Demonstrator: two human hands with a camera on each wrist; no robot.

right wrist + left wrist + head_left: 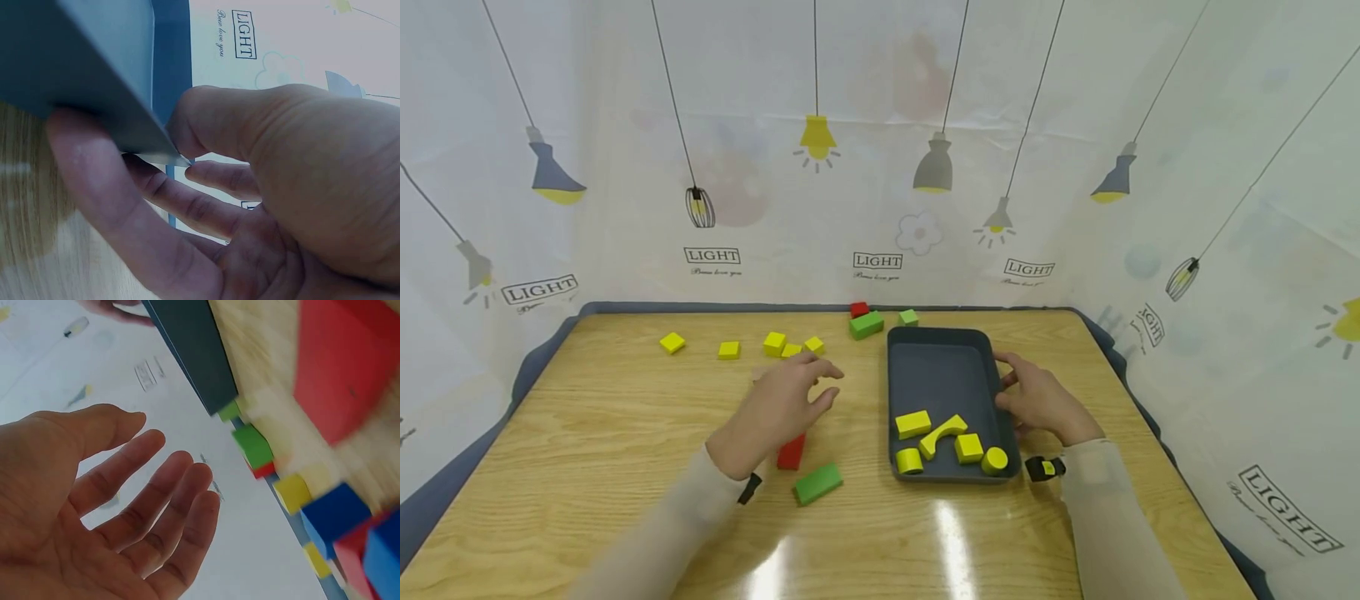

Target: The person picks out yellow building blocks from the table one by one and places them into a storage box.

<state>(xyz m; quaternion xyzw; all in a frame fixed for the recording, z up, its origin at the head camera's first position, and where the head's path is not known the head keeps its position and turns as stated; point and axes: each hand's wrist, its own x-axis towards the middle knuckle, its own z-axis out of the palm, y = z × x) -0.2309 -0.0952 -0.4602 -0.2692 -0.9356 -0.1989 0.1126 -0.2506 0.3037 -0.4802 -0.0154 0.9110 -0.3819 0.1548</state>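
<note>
Could slide yellow blocks (968, 448) by tilting tray (936, 367), apparently pinched in right hand (1043, 402), with left hand (775, 404) loosely spread, empty.

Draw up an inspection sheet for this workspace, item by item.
Surface: light wood-grain table, bright reflections toward the front.
Job's things: dark grey rectangular tray holding five yellow blocks of mixed shapes; loose yellow blocks toward the far edge.
Clutter: box-shaped red blocks, green blocks and, in the left wrist view, blue blocks.
Hands: left hand above the table, fingers relaxed, holding nothing; right hand holds the tray's right side.
Cables: nothing seen; lamp cords are printed.
Surroundings: white sheet with lamp pictures.
</note>
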